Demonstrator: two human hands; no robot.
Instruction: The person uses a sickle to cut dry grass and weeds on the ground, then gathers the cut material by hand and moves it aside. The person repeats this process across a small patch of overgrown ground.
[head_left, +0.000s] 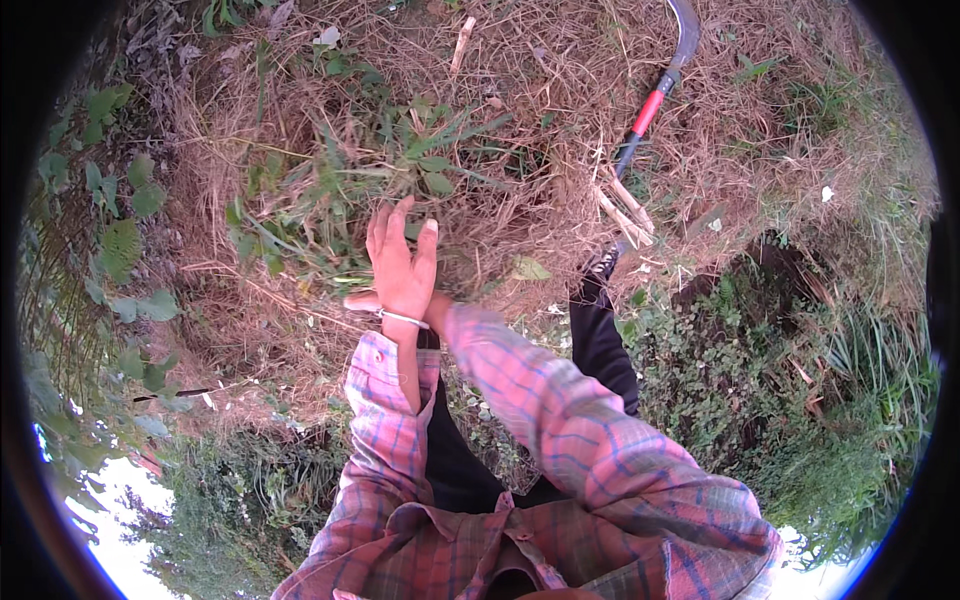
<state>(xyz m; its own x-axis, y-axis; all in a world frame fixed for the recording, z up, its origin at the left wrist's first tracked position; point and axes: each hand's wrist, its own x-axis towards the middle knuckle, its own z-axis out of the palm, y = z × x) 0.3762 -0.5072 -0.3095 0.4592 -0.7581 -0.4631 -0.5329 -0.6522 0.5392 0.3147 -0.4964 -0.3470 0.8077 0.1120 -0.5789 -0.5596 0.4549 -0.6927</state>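
My left hand (401, 266), with a pale bangle (405, 319) at its wrist, reaches over a loose heap of green weeds (326, 191). Its thumb stands apart from the fingers, whose tips are at the near edge of the heap; nothing shows in its grasp. Crossing beneath that wrist, my right hand (363, 301) is mostly hidden, and only part of it shows to the left, close to the weeds. A sickle (646, 116) with a curved metal blade and a red and black handle lies on dry grass to the upper right, away from both hands.
Split pale sticks (624, 214) lie by the sickle's handle end, near my dark shoe (602, 262). Another stick (463, 45) lies farther ahead. Dry cut grass (525, 97) covers the ground. Leafy vines (124, 247) hang at left; low green plants (720, 352) grow at right.
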